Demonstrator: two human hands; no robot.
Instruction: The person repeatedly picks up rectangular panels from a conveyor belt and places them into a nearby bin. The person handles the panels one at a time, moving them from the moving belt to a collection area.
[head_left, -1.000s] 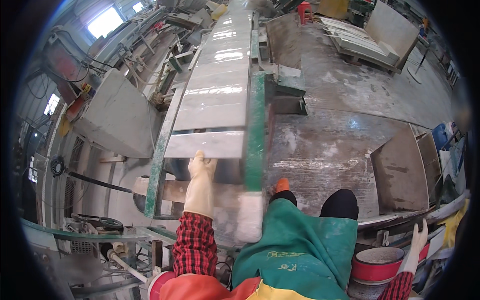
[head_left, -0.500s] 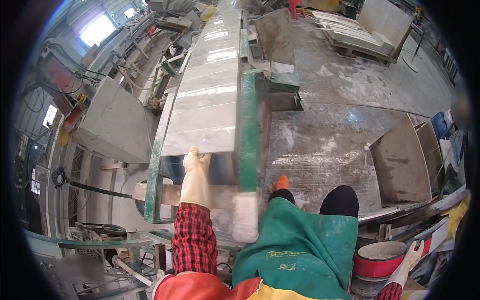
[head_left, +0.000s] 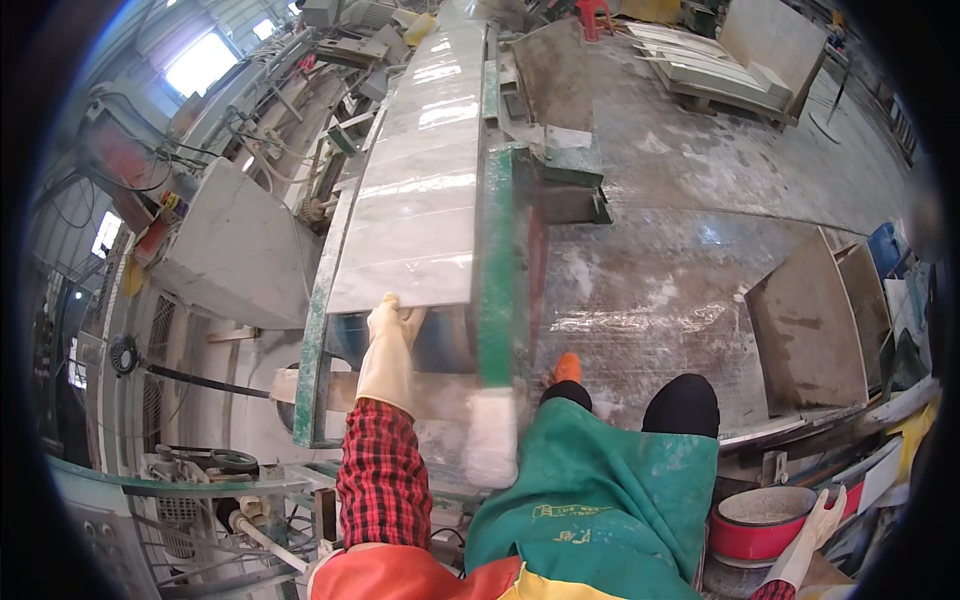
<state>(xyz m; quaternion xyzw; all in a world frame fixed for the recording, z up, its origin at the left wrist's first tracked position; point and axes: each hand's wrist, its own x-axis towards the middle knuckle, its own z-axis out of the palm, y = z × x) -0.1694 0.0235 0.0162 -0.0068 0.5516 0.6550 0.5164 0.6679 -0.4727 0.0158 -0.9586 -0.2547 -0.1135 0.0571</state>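
My left hand [head_left: 388, 352], in a cream rubber glove, holds the near edge of a pale grey stone slab [head_left: 405, 277]. The thumb rests at the slab's top edge, while the other fingers are partly hidden under it. The slab lies at the near end of a row of glossy slabs on a green-framed conveyor [head_left: 497, 270]. Far to the lower right, my right hand [head_left: 812, 535], also gloved, has its fingers stretched out beside a round red tub [head_left: 764, 538] with greyish contents. Whether it touches the tub's side is unclear.
A white wrapped pad [head_left: 491, 440] covers the end of the conveyor's right rail. Brown panels [head_left: 812, 325] lean at the right, and a pallet of pale slabs [head_left: 700, 65] stands farther back. A large pale block [head_left: 235, 245] and machinery are on the left.
The view shifts slightly. My left hand stays at the slab's near edge, and my right hand remains beside the red tub. Nothing is let go.
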